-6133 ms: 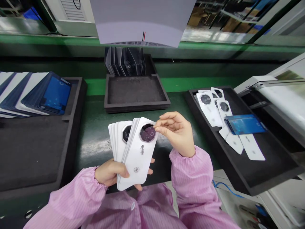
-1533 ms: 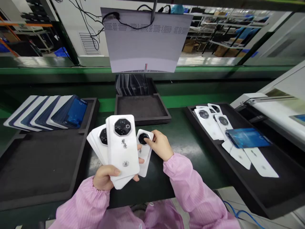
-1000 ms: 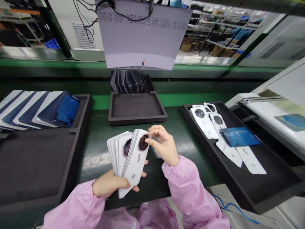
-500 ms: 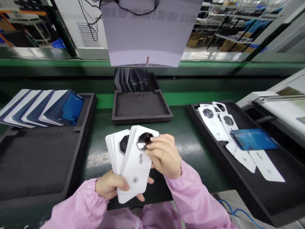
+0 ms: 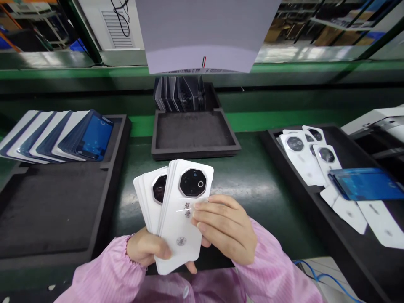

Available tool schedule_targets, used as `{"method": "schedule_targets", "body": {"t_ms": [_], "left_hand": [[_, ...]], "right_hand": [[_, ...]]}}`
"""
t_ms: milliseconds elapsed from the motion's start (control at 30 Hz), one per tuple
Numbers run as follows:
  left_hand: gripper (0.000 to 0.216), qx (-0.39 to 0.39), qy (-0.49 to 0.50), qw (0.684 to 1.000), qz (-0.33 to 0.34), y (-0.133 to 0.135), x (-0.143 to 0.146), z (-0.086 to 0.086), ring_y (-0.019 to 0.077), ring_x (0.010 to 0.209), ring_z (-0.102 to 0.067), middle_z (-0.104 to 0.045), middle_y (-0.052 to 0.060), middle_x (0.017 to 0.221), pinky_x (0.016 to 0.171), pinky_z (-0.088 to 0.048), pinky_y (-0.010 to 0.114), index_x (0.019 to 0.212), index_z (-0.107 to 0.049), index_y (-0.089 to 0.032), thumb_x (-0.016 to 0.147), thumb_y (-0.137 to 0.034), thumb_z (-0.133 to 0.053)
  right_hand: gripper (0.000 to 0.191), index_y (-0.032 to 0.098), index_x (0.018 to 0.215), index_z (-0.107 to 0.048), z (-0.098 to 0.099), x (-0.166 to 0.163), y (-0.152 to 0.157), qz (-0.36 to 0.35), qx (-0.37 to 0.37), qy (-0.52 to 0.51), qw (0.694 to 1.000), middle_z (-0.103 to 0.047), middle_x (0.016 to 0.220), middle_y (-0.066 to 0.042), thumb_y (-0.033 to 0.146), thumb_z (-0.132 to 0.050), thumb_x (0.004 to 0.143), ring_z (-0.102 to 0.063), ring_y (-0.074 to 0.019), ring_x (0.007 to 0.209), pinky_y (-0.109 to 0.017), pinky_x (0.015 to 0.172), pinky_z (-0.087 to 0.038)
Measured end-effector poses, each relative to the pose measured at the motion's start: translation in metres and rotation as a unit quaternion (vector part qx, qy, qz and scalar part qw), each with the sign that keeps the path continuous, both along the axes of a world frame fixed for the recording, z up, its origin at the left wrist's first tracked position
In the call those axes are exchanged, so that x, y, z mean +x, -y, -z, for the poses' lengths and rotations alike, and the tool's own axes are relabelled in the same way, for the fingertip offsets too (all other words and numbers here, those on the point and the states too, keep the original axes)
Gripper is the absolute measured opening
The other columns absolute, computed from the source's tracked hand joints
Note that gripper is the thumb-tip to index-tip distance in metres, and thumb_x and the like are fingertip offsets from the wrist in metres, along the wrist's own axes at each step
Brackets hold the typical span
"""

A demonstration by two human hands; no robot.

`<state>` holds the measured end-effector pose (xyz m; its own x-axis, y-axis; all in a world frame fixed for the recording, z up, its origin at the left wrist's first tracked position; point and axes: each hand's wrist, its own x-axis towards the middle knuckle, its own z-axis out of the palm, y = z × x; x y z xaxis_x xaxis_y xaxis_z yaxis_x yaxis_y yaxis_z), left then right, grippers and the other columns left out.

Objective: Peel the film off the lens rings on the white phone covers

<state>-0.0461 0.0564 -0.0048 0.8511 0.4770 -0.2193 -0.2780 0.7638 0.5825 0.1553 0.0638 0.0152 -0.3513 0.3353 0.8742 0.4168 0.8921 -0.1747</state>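
My left hand (image 5: 147, 250) grips a fanned stack of white phone back covers (image 5: 176, 210) by their lower ends, each with a dark octagonal camera window. The front cover faces me, camera window up. My right hand (image 5: 225, 229) lies against the right side of that front cover, fingertips curled onto its face just below the printed characters. Both hands hover over the dark green bench, near its front edge.
A black foam tray (image 5: 47, 210) on the left carries a row of blue-filmed panels (image 5: 63, 136). A smaller black tray (image 5: 194, 134) with upright dark sheets sits ahead. The right tray (image 5: 318, 219) holds white covers (image 5: 303, 153) and a blue-filmed panel (image 5: 366, 185).
My right hand slid down from the camera window to the middle of the front cover. The stack turned more squarely toward me, and the view tilted downward.
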Motion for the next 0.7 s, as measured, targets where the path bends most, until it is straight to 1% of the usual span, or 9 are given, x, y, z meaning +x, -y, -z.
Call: {"method": "schedule_targets", "body": {"t_ms": [133, 300, 400, 467, 533, 600, 633, 667, 700], "left_hand": [[0.056, 0.004, 0.014, 1.0, 0.001, 0.0, 0.0, 0.001, 0.0258, 0.077, -0.07, -0.072, 0.011, 0.09, 0.071, -0.055, 0.035, 0.108, -0.063, -0.006, 0.053, -0.01, -0.057], [0.056, -0.009, -0.002, 1.0, 0.0, -0.001, 0.0, -0.001, 0.0269, 0.077, -0.07, -0.073, 0.013, 0.087, 0.071, -0.055, 0.036, 0.11, -0.063, -0.006, 0.054, -0.01, -0.058], [0.059, -0.007, -0.008, 1.0, 0.006, -0.001, 0.0, -0.003, 0.0276, 0.078, -0.069, -0.071, 0.015, 0.094, 0.071, -0.054, 0.038, 0.113, -0.062, -0.007, 0.054, -0.01, -0.058], [0.062, -0.01, -0.009, 1.0, 0.008, -0.001, 0.0, -0.003, 0.0278, 0.079, -0.069, -0.069, 0.016, 0.104, 0.071, -0.054, 0.038, 0.116, -0.06, -0.01, 0.054, -0.01, -0.058], [0.066, -0.019, -0.009, 1.0, 0.011, -0.002, 0.0, -0.003, 0.0271, 0.078, -0.07, -0.067, 0.016, 0.111, 0.071, -0.054, 0.039, 0.12, -0.057, -0.013, 0.054, -0.009, -0.059], [0.072, -0.021, -0.017, 0.999, 0.026, -0.002, 0.001, -0.003, 0.0261, 0.078, -0.07, -0.065, 0.016, 0.115, 0.072, -0.054, 0.038, 0.126, -0.053, -0.015, 0.054, -0.008, -0.059], [0.074, -0.015, -0.028, 0.999, 0.033, -0.003, 0.001, -0.003, 0.0257, 0.078, -0.07, -0.064, 0.016, 0.116, 0.072, -0.053, 0.038, 0.128, -0.051, -0.016, 0.055, -0.008, -0.06], [0.076, -0.007, -0.042, 0.998, 0.04, -0.003, 0.001, -0.003, 0.0252, 0.079, -0.07, -0.064, 0.016, 0.118, 0.072, -0.053, 0.037, 0.13, -0.049, -0.018, 0.056, -0.008, -0.061], [0.076, 0.001, -0.055, 0.997, 0.045, -0.003, 0.001, -0.003, 0.0248, 0.079, -0.07, -0.063, 0.017, 0.119, 0.073, -0.053, 0.037, 0.131, -0.048, -0.019, 0.057, -0.008, -0.062]], "right_hand": [[0.015, 0.008, 0.082, -0.061, -0.002, 0.0, -0.002, 0.001, -0.004, -0.006, 1.0, -0.072, 0.077, -0.011, 0.01, -0.048, 0.088, -0.069, -0.0218, 0.085, -0.035, 0.076, -0.057], [0.015, 0.007, 0.083, -0.061, -0.002, 0.002, -0.001, -0.008, -0.006, -0.005, 1.0, -0.072, 0.078, -0.012, 0.01, -0.047, 0.088, -0.068, -0.0222, 0.087, -0.035, 0.076, -0.056], [0.013, 0.006, 0.092, -0.061, 0.005, 0.002, -0.001, -0.011, -0.013, -0.006, 1.0, -0.071, 0.084, -0.013, 0.008, -0.049, 0.086, -0.066, -0.0227, 0.094, -0.035, 0.08, -0.055], [0.022, 0.008, 0.105, -0.058, 0.012, 0.001, -0.003, 0.027, -0.033, -0.029, 0.999, -0.07, 0.092, -0.012, 0.007, -0.052, 0.085, -0.062, -0.0226, 0.104, -0.038, 0.088, -0.052], [0.04, 0.013, 0.123, -0.049, 0.017, 0.0, -0.006, 0.099, -0.103, -0.075, 0.987, -0.063, 0.112, -0.013, 0.016, -0.058, 0.084, -0.051, -0.0257, 0.12, -0.044, 0.098, -0.045], [0.064, 0.017, 0.134, -0.038, 0.021, 0.0, -0.01, 0.148, -0.227, -0.122, 0.955, -0.048, 0.133, -0.015, 0.034, -0.066, 0.079, -0.036, -0.0308, 0.131, -0.05, 0.102, -0.04], [0.072, 0.018, 0.135, -0.036, 0.022, 0.0, -0.012, 0.141, -0.298, -0.143, 0.933, -0.044, 0.136, -0.015, 0.041, -0.069, 0.075, -0.036, -0.0323, 0.13, -0.05, 0.1, -0.041], [0.072, 0.02, 0.134, -0.038, 0.023, 0.001, -0.014, 0.114, -0.366, -0.165, 0.909, -0.046, 0.134, -0.014, 0.043, -0.07, 0.074, -0.042, -0.0315, 0.126, -0.047, 0.097, -0.045], [0.065, 0.022, 0.129, -0.043, 0.023, 0.001, -0.016, 0.08, -0.422, -0.187, 0.884, -0.052, 0.128, -0.012, 0.042, -0.069, 0.074, -0.051, -0.0285, 0.117, -0.043, 0.092, -0.048]]}}
